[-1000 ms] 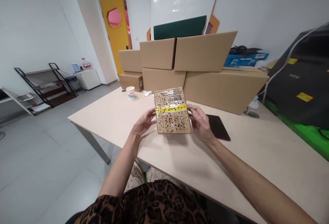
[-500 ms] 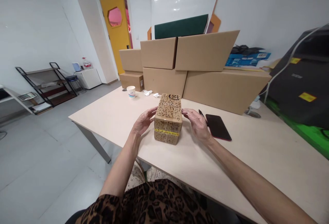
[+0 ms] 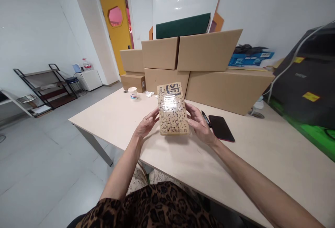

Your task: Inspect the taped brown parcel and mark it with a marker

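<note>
A small brown cardboard box [image 3: 173, 113] with dark speckles and printed lettering is tilted so its broad taped face turns toward me. My left hand [image 3: 147, 124] grips its left side, fingers partly behind it. On the opposite side, my right hand [image 3: 200, 123] holds the box with the thumb on the near edge and the other fingers along the side. The box's near lower edge appears raised off the table [image 3: 104, 113]; its underside is hidden. Just right of my right hand lie a black marker [image 3: 206, 119] and a dark flat tablet-like device [image 3: 222, 128].
Large cardboard boxes [image 3: 209, 52] are stacked along the table's back, with a dark green box [image 3: 183, 26] on top. A paper cup [image 3: 132, 93] and crumpled white tissue [image 3: 149, 94] sit at the back left. A black bulky object [image 3: 300, 78] stands at the right.
The small box has been taken hold of between both hands and tipped up, its top face now turned toward me. The side with the yellow strip has gone out of sight.
</note>
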Tool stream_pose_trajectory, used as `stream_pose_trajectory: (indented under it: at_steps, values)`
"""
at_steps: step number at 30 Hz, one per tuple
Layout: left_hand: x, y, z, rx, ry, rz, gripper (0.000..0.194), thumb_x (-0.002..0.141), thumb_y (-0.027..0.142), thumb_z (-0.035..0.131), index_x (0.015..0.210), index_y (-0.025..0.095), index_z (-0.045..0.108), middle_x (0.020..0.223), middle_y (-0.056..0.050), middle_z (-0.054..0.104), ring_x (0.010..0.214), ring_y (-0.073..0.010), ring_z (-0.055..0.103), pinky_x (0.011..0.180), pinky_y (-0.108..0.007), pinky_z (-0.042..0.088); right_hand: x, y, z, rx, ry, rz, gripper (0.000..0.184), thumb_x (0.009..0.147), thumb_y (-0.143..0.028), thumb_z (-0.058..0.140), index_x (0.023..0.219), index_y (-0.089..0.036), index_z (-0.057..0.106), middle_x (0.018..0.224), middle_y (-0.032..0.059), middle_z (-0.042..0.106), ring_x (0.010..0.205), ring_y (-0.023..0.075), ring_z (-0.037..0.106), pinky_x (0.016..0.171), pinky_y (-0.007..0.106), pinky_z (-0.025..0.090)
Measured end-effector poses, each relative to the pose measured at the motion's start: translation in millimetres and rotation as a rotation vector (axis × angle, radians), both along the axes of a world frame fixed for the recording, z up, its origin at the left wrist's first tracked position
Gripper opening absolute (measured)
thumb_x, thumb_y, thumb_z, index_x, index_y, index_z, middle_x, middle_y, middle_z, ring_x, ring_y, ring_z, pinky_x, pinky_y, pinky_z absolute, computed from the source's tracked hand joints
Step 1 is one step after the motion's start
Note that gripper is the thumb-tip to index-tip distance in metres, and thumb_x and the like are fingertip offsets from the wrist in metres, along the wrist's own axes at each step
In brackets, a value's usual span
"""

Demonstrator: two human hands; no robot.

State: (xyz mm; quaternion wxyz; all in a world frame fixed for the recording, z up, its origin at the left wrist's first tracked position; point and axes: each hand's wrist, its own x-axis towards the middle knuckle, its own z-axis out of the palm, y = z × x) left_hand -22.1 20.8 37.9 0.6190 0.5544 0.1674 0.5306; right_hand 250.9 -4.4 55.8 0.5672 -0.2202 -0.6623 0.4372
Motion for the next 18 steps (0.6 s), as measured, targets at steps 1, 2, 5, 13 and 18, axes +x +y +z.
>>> stream_pose_trajectory:
  at_steps: [1,2,5,13,18]
  values:
    - [-1,0,0.2,-0.018,-0.020,0.008,0.077,0.074,0.061,0.086,0.140,0.026,0.071,0.166,-0.008,0.052,0.163,-0.0385,0.027,0.130,-0.050,0.025,2,1,-0.3,0.029,-0.031,0.016,0.068,0.090,-0.048,0.075,0.153,-0.042,0.050,0.170,-0.0019,0.043,0.159,0.0291,0.035,0.131,0.054,0.027]
    - [-1,0,0.5,-0.033,-0.040,0.017,0.074,0.072,0.061,0.087,0.136,0.025,0.073,0.164,-0.008,0.053,0.163,-0.0393,0.027,0.129,-0.051,0.026,3,2,-1.0,0.052,-0.059,0.027,0.071,0.088,-0.046,0.077,0.154,-0.044,0.048,0.172,-0.0026,0.040,0.160,0.0294,0.033,0.131,0.055,0.026]
    - [-2,-1,2.7,-0.034,-0.087,0.033,0.061,0.072,0.061,0.087,0.120,0.025,0.081,0.165,-0.008,0.052,0.163,-0.0403,0.026,0.126,-0.052,0.031,5,5,-5.3,0.100,-0.092,0.014,0.075,0.084,-0.044,0.081,0.151,-0.043,0.048,0.172,-0.0008,0.038,0.161,0.0300,0.032,0.130,0.056,0.025]
    - [2,-2,5.4,-0.137,-0.057,0.072,0.057,0.076,0.056,0.087,0.124,0.026,0.079,0.166,-0.010,0.050,0.159,-0.0395,0.033,0.121,-0.052,0.036,-2,11,-12.4,-0.068,-0.069,-0.168,0.067,0.077,-0.052,0.083,0.133,-0.031,0.055,0.154,0.0120,0.057,0.148,0.0351,0.049,0.120,0.060,0.038]
    - [3,1,1.1,-0.192,0.169,0.018,0.070,0.079,0.059,0.085,0.142,0.032,0.069,0.167,-0.011,0.048,0.159,-0.0408,0.032,0.123,-0.055,0.028,-9,6,-5.8,-0.160,-0.025,-0.101,0.076,0.079,-0.051,0.085,0.142,-0.031,0.049,0.159,0.0121,0.053,0.147,0.0319,0.050,0.124,0.056,0.037]
